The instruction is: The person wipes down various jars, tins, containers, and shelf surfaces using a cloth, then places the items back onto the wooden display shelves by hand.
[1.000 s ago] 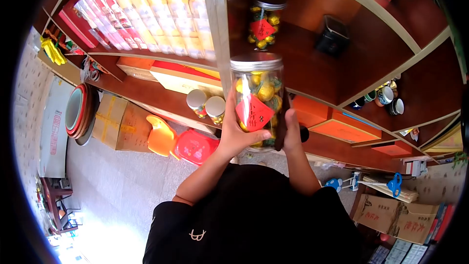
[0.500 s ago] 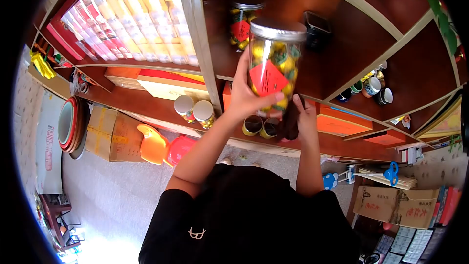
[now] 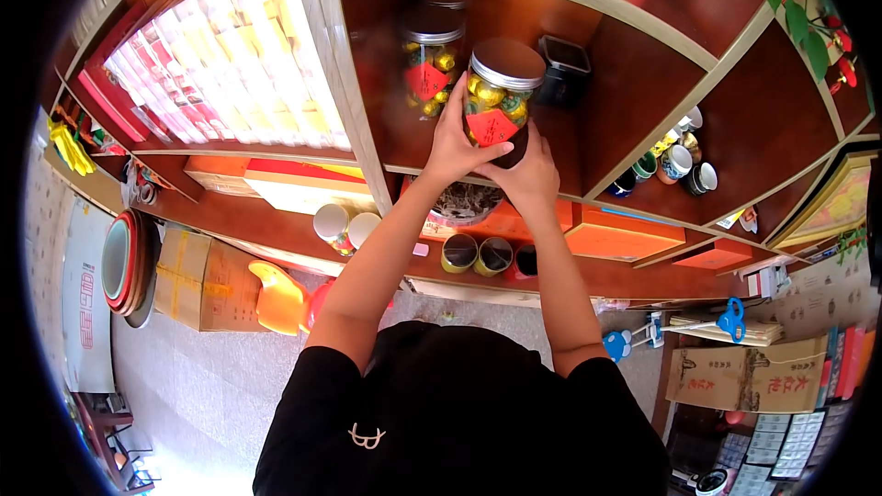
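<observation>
The left hand (image 3: 450,149) and right hand (image 3: 531,173) are clamped on a jar (image 3: 499,95), one on each side, thumbs close together in front. The jar is roughly upright between them, at the shelf (image 3: 571,149); whether its base rests there, I cannot tell. Its rounded wall could slip if either palm eased off while the base was unsupported. Just left of the fingers, a sideways swing could knock the second jar (image 3: 432,60); beyond them, right, too deep a push could bump the tin (image 3: 563,72). Below the hands, the tub (image 3: 464,204) could catch a fall.
</observation>
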Motion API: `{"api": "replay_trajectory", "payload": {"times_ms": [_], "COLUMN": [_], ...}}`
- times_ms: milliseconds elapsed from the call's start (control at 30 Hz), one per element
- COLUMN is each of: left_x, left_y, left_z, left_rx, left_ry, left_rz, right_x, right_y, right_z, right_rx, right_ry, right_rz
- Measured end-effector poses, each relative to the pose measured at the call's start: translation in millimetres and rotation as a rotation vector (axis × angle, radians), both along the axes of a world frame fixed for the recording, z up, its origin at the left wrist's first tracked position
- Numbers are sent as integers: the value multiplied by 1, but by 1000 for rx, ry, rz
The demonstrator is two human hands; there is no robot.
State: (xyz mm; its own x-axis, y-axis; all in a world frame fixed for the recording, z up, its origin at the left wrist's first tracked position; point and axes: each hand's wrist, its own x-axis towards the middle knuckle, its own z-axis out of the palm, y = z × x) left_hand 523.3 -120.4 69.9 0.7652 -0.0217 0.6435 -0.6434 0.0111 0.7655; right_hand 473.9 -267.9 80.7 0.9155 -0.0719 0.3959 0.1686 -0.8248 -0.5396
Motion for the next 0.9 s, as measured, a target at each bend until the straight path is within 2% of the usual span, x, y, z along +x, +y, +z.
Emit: {"api": "replay_trajectory", "payload": {"times_ms": [67,167,300,400,467,533,667,733,800,867,900], "left_x": [-2,-2,0,6,6,8,8,3,4,9,12], "left_y": [2,6,9,6,2,-2,-4,2,5,9,11], "left_z": [0,-8,-13,-12,-9,-8,-19,-27,-31,-36,-36], "left_rx": [81,210,334,346,354,508,507,561,545,350,302], "left_ry": [20,-127,-145,-76,-69,-38,-119,-14,-26,-17,81], "left_rz": [7,184,322,336,343,435,422,320,352,349,352], "right_x": [18,33,33,38,46,52,68,84,101,117,125], "right_y": [-1,-6,4,10,9,14,20,24,27,33,36], "right_z": [-15,-22,-5,-12,-15,-16,-6,-6,-8,-10,-10], "right_rx": [32,71,61,85,128,102,44,32,41,30,9], "right_ry": [-24,29,97,-9,34,30,121,108,71,84,100], "right_rz": [-44,-34,-22,10,-109,-142,-176,-186,-168,-178,-193]}}
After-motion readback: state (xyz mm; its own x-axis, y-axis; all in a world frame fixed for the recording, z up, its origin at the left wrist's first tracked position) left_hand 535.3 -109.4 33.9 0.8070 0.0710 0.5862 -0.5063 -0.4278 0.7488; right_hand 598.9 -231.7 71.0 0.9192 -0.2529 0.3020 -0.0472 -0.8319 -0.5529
